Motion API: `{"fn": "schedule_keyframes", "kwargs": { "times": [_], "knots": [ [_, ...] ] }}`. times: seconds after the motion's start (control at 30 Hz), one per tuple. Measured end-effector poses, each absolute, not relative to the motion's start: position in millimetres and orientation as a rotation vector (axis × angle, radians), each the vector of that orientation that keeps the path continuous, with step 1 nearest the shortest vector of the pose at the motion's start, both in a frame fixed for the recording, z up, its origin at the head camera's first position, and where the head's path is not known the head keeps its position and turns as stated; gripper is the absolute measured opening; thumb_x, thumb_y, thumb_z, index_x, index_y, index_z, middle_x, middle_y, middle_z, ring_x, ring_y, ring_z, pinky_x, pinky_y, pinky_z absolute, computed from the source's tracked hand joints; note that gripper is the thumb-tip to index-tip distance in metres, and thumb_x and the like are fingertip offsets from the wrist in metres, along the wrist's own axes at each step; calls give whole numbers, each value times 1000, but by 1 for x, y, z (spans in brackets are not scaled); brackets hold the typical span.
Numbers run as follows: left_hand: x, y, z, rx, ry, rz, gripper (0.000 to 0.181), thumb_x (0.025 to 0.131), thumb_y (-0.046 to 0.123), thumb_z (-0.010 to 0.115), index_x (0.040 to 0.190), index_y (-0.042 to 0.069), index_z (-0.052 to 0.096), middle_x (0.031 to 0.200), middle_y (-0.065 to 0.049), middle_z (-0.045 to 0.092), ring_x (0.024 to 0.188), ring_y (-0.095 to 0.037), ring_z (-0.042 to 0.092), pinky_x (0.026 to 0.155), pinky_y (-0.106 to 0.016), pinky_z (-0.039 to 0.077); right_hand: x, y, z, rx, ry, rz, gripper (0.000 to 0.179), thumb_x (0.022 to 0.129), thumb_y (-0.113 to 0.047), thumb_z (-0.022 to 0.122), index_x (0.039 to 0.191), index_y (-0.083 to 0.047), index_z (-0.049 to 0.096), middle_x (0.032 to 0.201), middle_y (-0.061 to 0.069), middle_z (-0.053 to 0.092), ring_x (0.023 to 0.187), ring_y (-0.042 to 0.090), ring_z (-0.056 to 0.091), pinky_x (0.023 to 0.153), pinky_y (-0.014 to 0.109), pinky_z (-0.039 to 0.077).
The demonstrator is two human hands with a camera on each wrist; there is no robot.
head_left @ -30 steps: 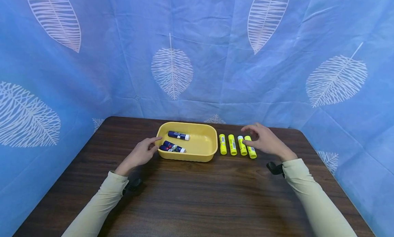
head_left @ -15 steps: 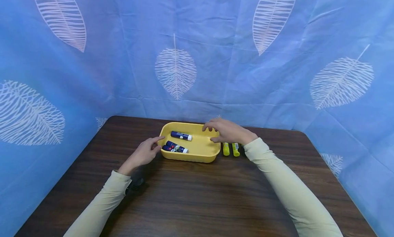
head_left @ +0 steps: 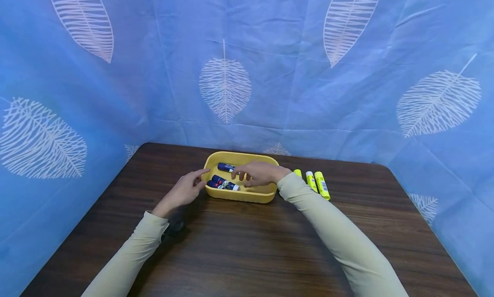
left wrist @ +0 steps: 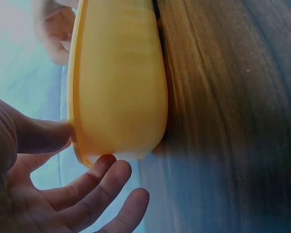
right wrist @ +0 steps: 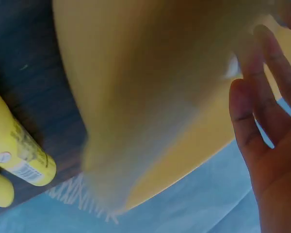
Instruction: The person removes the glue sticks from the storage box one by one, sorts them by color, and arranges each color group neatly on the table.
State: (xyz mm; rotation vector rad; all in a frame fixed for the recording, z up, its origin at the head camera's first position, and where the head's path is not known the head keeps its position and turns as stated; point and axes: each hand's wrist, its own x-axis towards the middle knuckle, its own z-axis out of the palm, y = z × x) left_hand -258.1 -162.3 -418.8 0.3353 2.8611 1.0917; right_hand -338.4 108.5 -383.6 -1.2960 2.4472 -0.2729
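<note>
Right hand over the yellow tray, left hand at its end

A dark wood-grain table [head_left: 231, 250] stands before blue cloth [head_left: 278, 95] printed with white leaves [head_left: 225, 90], hung behind it and along its sides. Near the table's far edge, a little left of its middle, sits the yellow tray [head_left: 240, 197]. Inside, one dark blue glue stick [head_left: 225, 167] lies toward the far rim, and two more blue glue sticks [head_left: 225, 184] lie side by side at the near left corner. Yellow glue sticks [head_left: 322, 185] lie between the tray's right end and the table's far right corner; a sleeve [head_left: 328, 232] partly covers some.

The left hand [head_left: 183, 190] has its fingers loosely spread, thumb against the rim at the tray's left end. The right hand [head_left: 262, 173] reaches in past the right rim, fingers apart and gently bent, gripping nothing; whether they touch the far glue stick cannot be told.
</note>
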Motion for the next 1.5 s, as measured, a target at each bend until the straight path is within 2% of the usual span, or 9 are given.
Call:
{"fn": "schedule_keyframes", "kwargs": {
  "times": [0.27,0.5,0.6,0.77,0.93,1.1,1.5],
  "knots": [
    [-258,-163,-417,332,2862,1088,49,105,11,56,153,10,47,109,-13,62,85,-23,54,74,-34,52,-339,93,-386,-1271,2384,-145,38,103,-11,59,138,-24,58,133,4,65,105,18,67,94,38,54],
    [-259,-162,-418,360,2870,1085,49,104,10,57,153,8,47,106,-12,60,84,-22,54,73,-33,51,-336,84,-368,-1258,2360,-34,37,101,-17,66,137,-23,59,135,7,63,101,16,66,93,37,54],
    [-259,-161,-417,355,2868,1088,49,104,10,57,153,9,47,104,-12,59,83,-22,54,71,-32,51,-339,79,-367,-1242,2349,29,37,101,-20,67,136,-25,59,135,6,63,102,16,65,94,36,54],
    [-258,-161,-416,353,2862,1086,49,105,10,57,153,8,47,101,-11,57,80,-21,54,68,-31,49,-339,71,-366,-1213,2343,98,38,100,-22,68,137,-26,59,135,7,64,114,21,64,97,40,53],
    [-258,-162,-417,359,2862,1080,48,105,10,56,152,8,47,101,-11,58,80,-21,54,68,-31,48,-339,66,-369,-1209,2329,88,38,99,-16,68,136,-22,60,135,6,64,121,21,62,100,40,52],
    [-258,-163,-417,331,2866,1084,42,106,11,55,148,8,54,108,-13,60,84,-22,54,69,-31,49,-341,64,-375,-1197,2303,39,34,101,-9,63,132,-21,61,135,2,62,122,19,59,103,36,51],
    [-257,-162,-418,319,2871,1099,37,106,12,54,143,7,58,111,-14,60,84,-22,54,70,-32,48,-339,65,-376,-1048,2287,-70,33,101,-6,61,130,-21,65,129,3,63,117,20,60,97,36,52]
  ]
}}
